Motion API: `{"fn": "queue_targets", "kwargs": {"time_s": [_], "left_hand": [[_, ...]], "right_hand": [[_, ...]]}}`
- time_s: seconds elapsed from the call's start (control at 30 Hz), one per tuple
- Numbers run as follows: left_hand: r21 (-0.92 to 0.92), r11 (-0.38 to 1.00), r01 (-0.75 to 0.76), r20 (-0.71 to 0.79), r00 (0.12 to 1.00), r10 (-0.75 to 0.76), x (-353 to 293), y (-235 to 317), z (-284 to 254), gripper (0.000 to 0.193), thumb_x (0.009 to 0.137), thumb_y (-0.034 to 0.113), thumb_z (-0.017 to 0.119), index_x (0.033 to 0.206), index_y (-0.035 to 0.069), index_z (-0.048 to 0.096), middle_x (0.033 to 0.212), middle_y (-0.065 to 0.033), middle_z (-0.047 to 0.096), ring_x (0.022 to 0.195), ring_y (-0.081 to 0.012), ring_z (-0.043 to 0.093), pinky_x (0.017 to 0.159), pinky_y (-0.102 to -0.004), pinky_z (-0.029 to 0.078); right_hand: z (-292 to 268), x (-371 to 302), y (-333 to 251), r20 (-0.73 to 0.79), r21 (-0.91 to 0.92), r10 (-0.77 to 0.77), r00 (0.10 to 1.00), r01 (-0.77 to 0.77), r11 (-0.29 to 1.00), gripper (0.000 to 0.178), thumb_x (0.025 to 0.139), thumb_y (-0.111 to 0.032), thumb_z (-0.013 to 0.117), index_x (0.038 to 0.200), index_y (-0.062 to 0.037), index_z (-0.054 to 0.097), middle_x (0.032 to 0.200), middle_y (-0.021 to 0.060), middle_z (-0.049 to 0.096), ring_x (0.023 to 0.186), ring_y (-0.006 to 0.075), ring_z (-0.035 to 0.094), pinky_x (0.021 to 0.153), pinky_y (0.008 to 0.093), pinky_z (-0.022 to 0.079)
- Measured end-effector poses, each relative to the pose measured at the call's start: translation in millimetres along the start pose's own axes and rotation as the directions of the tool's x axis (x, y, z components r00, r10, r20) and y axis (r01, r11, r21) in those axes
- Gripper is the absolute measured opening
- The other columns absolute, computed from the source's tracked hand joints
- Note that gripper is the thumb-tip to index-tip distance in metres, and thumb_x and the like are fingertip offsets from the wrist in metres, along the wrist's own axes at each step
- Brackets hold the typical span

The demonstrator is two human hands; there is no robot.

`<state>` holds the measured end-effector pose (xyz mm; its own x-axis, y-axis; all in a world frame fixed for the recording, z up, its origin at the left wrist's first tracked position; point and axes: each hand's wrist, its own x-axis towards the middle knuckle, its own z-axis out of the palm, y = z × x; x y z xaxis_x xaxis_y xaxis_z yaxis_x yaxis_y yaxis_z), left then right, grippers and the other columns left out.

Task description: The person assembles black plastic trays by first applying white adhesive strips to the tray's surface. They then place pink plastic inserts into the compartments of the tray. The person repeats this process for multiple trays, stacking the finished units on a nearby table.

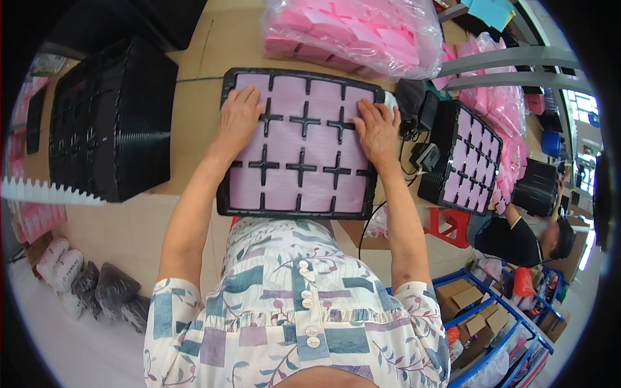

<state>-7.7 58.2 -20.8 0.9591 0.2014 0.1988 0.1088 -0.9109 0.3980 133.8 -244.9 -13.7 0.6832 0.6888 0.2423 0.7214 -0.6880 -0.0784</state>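
Observation:
In front of me on the table lies a black plastic tray (226,194) with raised cross-shaped dividers. A pale pink foam sheet (317,187) lies in it, and the black crosses show through its cut-outs. My left hand (239,121) rests on the sheet's upper left part, fingers stretched forward and close together. My right hand (378,134) lies at the upper right edge, fingers spread over the sheet and tray rim. Neither hand is wrapped round anything; both press flat from above. The undersides of the fingers are hidden.
A tall stack of black trays (123,123) stands at the left. Beyond my tray lies a clear bag of pink foam sheets (362,32). Another tray stack topped with pink foam (475,155) stands at the right, near cables and a red stool (449,226). A co-worker (517,239) is farther right.

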Motion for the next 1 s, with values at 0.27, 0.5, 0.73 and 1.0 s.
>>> {"fn": "queue_targets", "kwargs": {"time_s": [0.27, 0.5, 0.73, 1.0], "left_hand": [[0.240, 0.951, -0.195, -0.162, 0.958, 0.238, -3, -17, 4, 0.031, 0.082, 0.008, 0.065, 0.112, 0.006, 0.063, 0.125, -0.0056, 0.062, 0.117, -0.0292, 0.052, 0.096, -0.0431, 0.040], [0.199, 0.971, -0.133, -0.175, 0.970, 0.168, -10, -23, 11, 0.027, 0.087, 0.015, 0.061, 0.114, 0.010, 0.061, 0.130, -0.0076, 0.059, 0.125, -0.0314, 0.046, 0.103, -0.0488, 0.032], [-0.104, 0.994, 0.014, -0.096, 0.995, -0.024, -74, 0, -32, 0.076, 0.081, 0.030, 0.072, 0.144, 0.007, 0.037, 0.151, -0.0156, 0.034, 0.141, -0.0368, 0.026, 0.114, -0.0522, 0.020], [-0.304, 0.815, 0.493, 0.181, 0.870, -0.459, -164, 11, -27, 0.111, 0.066, 0.034, 0.086, 0.151, 0.004, 0.021, 0.152, -0.0257, 0.028, 0.141, -0.0406, 0.026, 0.116, -0.0499, 0.023]], "right_hand": [[18, -7, -2, -0.068, 0.029, 0.079, 0.995, -0.077, 0.997, 0.043, 0.092, -0.032, 0.060, 0.129, -0.0114, 0.057, 0.134, 0.0029, 0.057, 0.119, 0.0287, 0.051, 0.105, 0.0436, 0.034], [20, -7, 0, -0.011, -0.056, 0.078, 0.997, -0.079, 0.995, 0.049, 0.094, -0.037, 0.057, 0.134, -0.0089, 0.054, 0.140, 0.0058, 0.053, 0.122, 0.0298, 0.049, 0.105, 0.0443, 0.034], [-32, -30, -11, -0.132, 0.303, 0.063, 0.989, -0.021, 0.953, 0.052, 0.090, -0.020, 0.062, 0.138, -0.0034, 0.048, 0.135, 0.0203, 0.053, 0.126, 0.0389, 0.045, 0.107, 0.0442, 0.036], [-36, -142, -43, 0.396, 0.507, 0.521, 0.756, -0.654, 0.562, 0.076, 0.081, -0.026, 0.076, 0.139, 0.0059, 0.041, 0.125, 0.0247, 0.059, 0.114, 0.0345, 0.058, 0.099, 0.0396, 0.044]]}}
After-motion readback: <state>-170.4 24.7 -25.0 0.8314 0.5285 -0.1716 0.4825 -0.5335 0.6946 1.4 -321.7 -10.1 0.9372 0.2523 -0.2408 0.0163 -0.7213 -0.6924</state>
